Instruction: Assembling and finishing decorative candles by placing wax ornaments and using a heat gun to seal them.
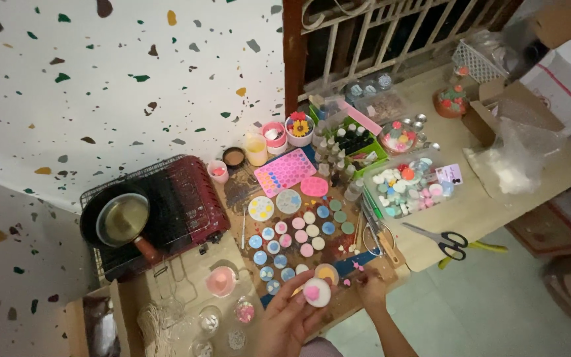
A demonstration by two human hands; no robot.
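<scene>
From the head camera, looking down, the left hand point(290, 322) holds a small round white candle point(316, 291) with a pink heart on its top. The fingers point(297, 299) are closed around its side, so the grip is clamped on the candle, and it is lifted just above the near edge of the low work table point(470, 215).

The right hand point(369, 285) is at the table edge, just beside the candle. Its fingertips are pressed together on or near some tiny pink pieces point(358, 267), but these are too small to tell if one is really pinched.

As a judgement, much of the work looks already done: many small round candles point(299, 235) in blue, pink, white and green lie in rows in the middle of the table, most with a decoration on top. The candle in the hand also has its heart, so it seems almost finished. An orange-filled cup point(327, 272) stands just behind it and looks plainer.

Further back there is a pink silicone mould point(284, 171), a clear box of small coloured shapes point(408, 185) and black-handled scissors point(439, 240). At the left a pan point(122, 220) with pale liquid stands on a red portable stove point(183, 198), so more pouring is perhaps still possible.
</scene>
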